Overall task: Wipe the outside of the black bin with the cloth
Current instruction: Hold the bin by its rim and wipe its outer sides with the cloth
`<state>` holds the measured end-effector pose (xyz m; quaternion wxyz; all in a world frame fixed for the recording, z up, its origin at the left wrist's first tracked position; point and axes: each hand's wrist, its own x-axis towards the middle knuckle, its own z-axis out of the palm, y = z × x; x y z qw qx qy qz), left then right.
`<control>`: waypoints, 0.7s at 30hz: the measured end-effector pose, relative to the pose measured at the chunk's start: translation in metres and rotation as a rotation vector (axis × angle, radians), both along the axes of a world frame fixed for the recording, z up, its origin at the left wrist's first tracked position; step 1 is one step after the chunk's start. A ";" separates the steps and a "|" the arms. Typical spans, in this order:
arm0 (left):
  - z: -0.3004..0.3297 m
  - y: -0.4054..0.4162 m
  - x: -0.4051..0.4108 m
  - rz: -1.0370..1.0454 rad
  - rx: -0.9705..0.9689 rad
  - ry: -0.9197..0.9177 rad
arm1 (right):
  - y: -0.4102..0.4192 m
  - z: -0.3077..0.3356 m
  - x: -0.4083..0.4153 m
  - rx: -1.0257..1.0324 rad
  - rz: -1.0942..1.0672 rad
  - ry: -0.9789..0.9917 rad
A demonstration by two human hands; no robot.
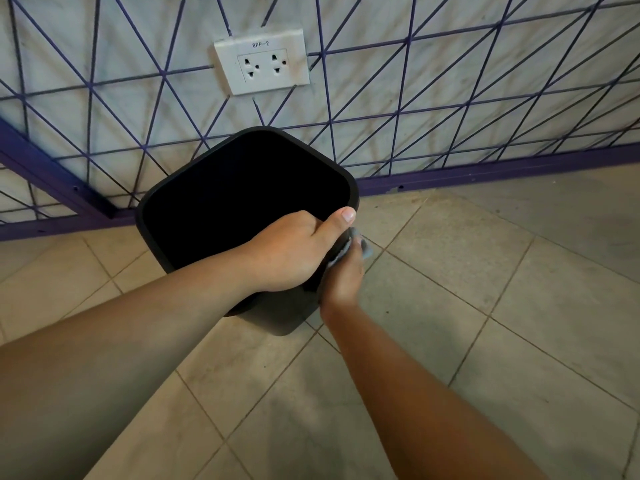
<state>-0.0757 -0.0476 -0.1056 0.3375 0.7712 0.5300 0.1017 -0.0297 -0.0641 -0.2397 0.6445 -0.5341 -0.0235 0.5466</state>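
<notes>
Bin (pixel 242 188) between both hands (pixel 291 251).

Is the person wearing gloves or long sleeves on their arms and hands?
No. Both arms are bare all the way up, with no sleeves showing. The left hand and right hand have no gloves, rings, or watch. The left thumbnail is short and plain.
</notes>
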 end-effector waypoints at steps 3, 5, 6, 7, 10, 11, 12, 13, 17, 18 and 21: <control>-0.002 0.002 0.000 0.009 -0.049 -0.003 | -0.001 0.030 0.005 0.040 -0.016 0.084; -0.003 0.003 -0.001 0.007 -0.054 -0.019 | -0.009 0.048 -0.002 0.048 -0.001 0.053; -0.004 0.003 -0.002 -0.001 -0.043 -0.026 | -0.013 0.045 -0.005 0.038 -0.023 0.050; -0.004 0.003 -0.001 -0.006 -0.026 -0.023 | -0.011 0.038 -0.003 0.030 -0.036 0.051; -0.005 0.002 -0.001 0.004 -0.012 0.016 | -0.001 0.036 0.013 0.004 0.026 0.082; -0.006 0.003 -0.001 0.008 -0.017 0.017 | 0.001 0.032 0.014 -0.013 0.012 0.048; -0.006 0.003 -0.001 0.008 -0.019 0.008 | 0.000 0.032 0.012 -0.016 0.032 0.029; -0.006 0.003 -0.001 0.002 -0.012 0.002 | -0.003 0.035 0.006 -0.026 0.046 0.025; -0.007 0.004 -0.002 -0.013 0.043 0.017 | -0.002 0.018 0.003 0.015 0.024 0.028; -0.008 0.005 -0.002 -0.018 0.031 0.012 | 0.002 0.014 0.006 0.016 0.027 0.031; -0.009 0.006 -0.004 -0.032 0.016 -0.019 | -0.004 0.022 0.000 0.083 0.045 0.008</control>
